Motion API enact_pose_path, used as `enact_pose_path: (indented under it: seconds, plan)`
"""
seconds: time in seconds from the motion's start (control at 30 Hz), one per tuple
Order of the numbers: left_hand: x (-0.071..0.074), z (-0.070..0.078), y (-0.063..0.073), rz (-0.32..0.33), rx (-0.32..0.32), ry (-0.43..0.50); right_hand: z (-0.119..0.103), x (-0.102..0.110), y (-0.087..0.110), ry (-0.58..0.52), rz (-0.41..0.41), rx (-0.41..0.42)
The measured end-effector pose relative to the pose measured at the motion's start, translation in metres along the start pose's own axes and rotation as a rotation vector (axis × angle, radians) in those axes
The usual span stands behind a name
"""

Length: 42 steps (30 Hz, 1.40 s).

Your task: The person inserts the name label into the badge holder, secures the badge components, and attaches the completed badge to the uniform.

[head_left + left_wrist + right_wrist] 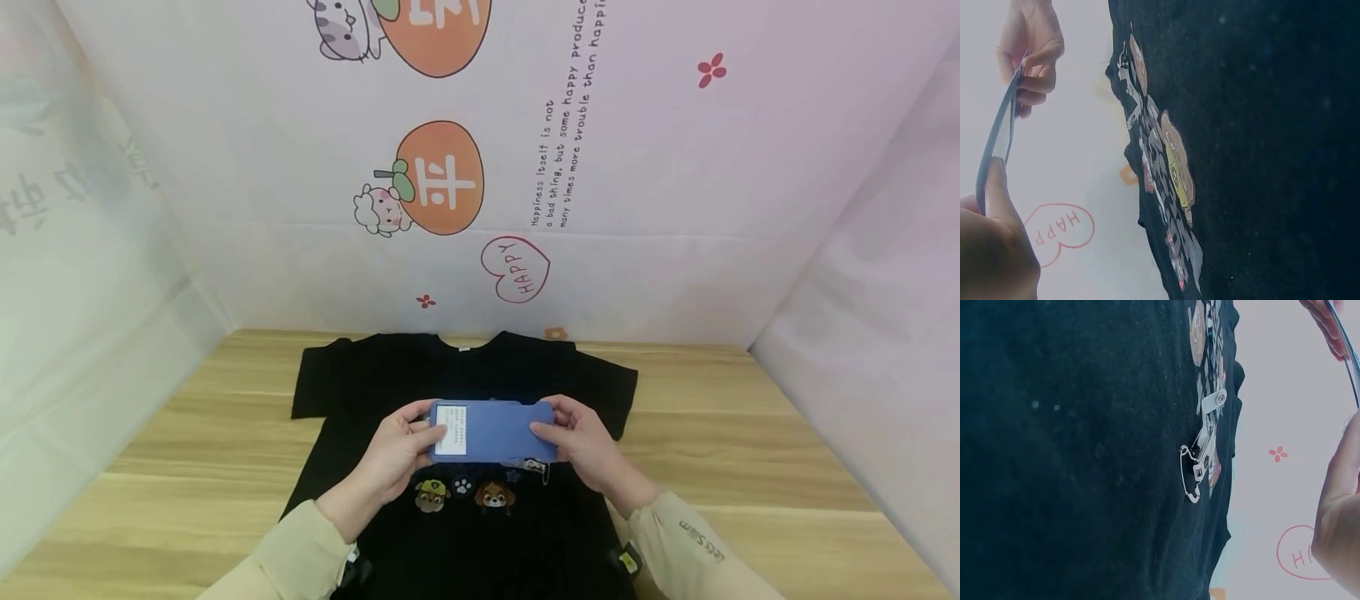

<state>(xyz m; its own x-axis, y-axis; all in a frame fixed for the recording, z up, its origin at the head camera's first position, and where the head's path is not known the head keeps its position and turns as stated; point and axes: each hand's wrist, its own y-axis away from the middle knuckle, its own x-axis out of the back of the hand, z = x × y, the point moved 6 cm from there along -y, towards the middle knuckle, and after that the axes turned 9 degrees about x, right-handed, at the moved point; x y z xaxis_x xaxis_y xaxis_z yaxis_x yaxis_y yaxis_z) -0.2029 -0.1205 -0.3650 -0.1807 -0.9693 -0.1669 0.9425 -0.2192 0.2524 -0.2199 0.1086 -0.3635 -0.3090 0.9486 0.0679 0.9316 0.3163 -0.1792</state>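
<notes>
Both hands hold a flat blue card holder (502, 432) with a white printed label at its left end. My left hand (393, 454) pinches that end, thumb on the label. The right hand (588, 442) grips the opposite end, its thumb on the blue face. Beneath the holder a black T-shirt (480, 562) lies spread out, cartoon dog prints on its chest. A strap clip with a snap button (1214, 400) and a metal safety pin (1184, 475) lies on the print, partly hidden by the holder in the head view.
The shirt lies on a wood-grain table (750, 450). A white printed sheet (637, 275) stands as a wall behind it, with pale sheets (97, 333) on both sides. Dark wrist gear (628, 560) shows below the right cuff.
</notes>
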Motion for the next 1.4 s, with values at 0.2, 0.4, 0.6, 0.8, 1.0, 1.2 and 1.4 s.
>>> enact_pose_path:
  seconds: [0.2,0.4,0.6,0.8,1.0,1.2,1.4]
  plan:
    - [0.001,0.0,-0.001,0.015,-0.003,0.004,0.0,-0.001,-0.001,0.011,0.024,-0.004]
    - [0.001,0.001,-0.001,0.017,-0.007,-0.007,0.002,-0.002,-0.002,0.007,0.041,-0.018]
    - [0.0,0.001,-0.002,0.015,-0.004,-0.01,0.004,-0.002,-0.001,0.038,0.069,-0.038]
    - [0.001,0.0,-0.001,0.023,-0.002,-0.004,0.004,-0.001,0.0,0.113,0.141,-0.051]
    - [0.002,0.0,0.0,0.024,0.002,-0.005,0.001,0.004,0.003,0.177,0.181,-0.043]
    - [0.001,0.0,-0.001,0.011,0.006,0.0,-0.003,0.012,0.002,0.158,0.124,-0.025]
    - [-0.001,0.0,-0.003,-0.005,0.006,0.002,-0.001,0.014,0.002,0.135,0.098,-0.023]
